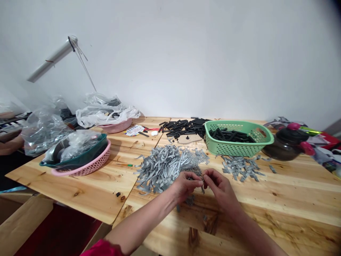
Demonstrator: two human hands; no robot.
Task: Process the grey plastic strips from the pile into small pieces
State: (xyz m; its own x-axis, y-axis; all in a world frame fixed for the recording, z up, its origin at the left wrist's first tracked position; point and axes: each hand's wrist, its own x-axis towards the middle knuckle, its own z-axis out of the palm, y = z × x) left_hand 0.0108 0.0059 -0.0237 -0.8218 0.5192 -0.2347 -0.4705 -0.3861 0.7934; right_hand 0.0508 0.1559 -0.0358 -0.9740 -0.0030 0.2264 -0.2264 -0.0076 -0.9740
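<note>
My left hand (186,185) and my right hand (217,183) meet fingertip to fingertip just in front of a large pile of grey strips (162,167). Both are closed in a pinch, and a small dark grey piece shows between and below the fingertips, too small to make out. A smaller heap of grey strips (241,167) lies to the right, in front of a green basket (237,148) holding black rods (230,136). More black rods (186,127) are heaped near the wall, left of the basket.
At left, a dark green basket (77,160) with plastic bags sits in a pink basket (98,163). Behind stands another bag-filled pink basket (117,127). A dark round pot (286,144) is at right. Another person's hand (12,144) shows at far left.
</note>
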